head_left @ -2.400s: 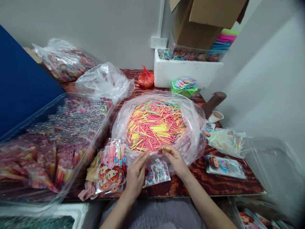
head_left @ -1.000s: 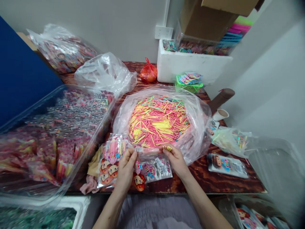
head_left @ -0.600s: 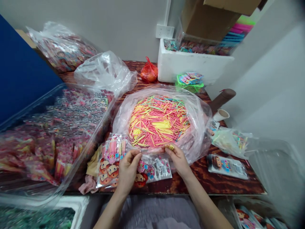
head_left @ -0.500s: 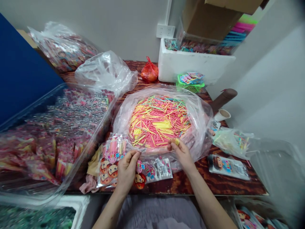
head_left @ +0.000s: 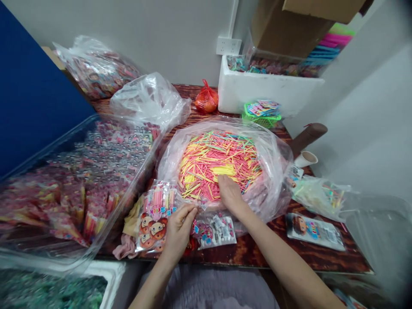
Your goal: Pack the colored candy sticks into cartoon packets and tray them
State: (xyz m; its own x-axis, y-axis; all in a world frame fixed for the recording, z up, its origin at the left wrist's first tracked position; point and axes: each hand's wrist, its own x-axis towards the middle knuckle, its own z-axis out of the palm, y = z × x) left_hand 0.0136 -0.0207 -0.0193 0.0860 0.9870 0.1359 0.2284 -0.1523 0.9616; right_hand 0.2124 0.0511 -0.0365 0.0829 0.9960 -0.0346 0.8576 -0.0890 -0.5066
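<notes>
A large clear plastic bag [head_left: 273, 171] lies open on the table, full of thin pink, yellow and green sticks [head_left: 206, 150]. My right hand [head_left: 229, 191] reaches over its near edge, fingertips down among the sticks by a yellow cluster; the fingertips are hidden. My left hand [head_left: 180, 223] is pinched closed near the bag's front edge, above printed packets; what it holds is too small to make out. Left of it lie printed packets [head_left: 154, 231] with cartoon faces, some showing pink sticks. Another printed packet [head_left: 214, 231] lies right of my left hand.
A clear bin [head_left: 128, 189] of filled packets stands at left. Behind are an empty-looking plastic bag [head_left: 151, 98], a red bag [head_left: 206, 101], a white foam box [head_left: 264, 92] and a green basket [head_left: 262, 118]. A paper cup [head_left: 305, 159] and flat packet [head_left: 315, 231] are at right.
My right hand has moved forward and left, from the bag's near edge into the sticks. My left hand remains pinched near the packets. The whole view has shifted slightly.
</notes>
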